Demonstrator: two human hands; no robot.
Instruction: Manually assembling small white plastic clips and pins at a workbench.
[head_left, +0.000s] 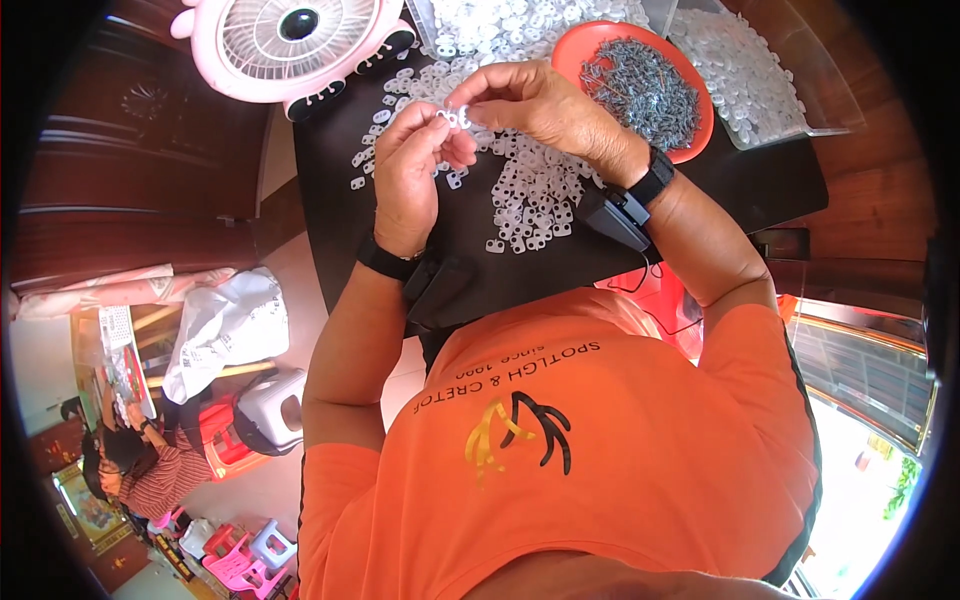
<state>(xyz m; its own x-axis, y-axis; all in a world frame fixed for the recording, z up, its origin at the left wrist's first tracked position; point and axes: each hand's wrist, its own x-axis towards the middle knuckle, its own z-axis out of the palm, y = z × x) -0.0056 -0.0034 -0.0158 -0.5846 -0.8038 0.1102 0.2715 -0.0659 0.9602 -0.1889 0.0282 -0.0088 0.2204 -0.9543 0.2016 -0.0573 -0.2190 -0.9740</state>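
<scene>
Above the dark table, my left hand (412,165) pinches a small white plastic piece with holes (451,118) between thumb and fingers. My right hand (530,105) meets it there, its thumb and forefinger closed at the right side of the same piece. Whether the right fingertips also hold something smaller is hidden. Loose white plastic pieces (535,200) lie spread over the tabletop beneath and around both hands. Just right of my right hand stands an orange-red bowl (566,52) full of grey metal screws or pins (645,95).
A pink fan (300,45) stands at the far left of the table (350,240). Clear bins of white pieces sit at the back (500,25) and back right (740,75). Dark boxes are strapped to both wrists. Another person (150,470) sits at lower left, near plastic stools (240,560).
</scene>
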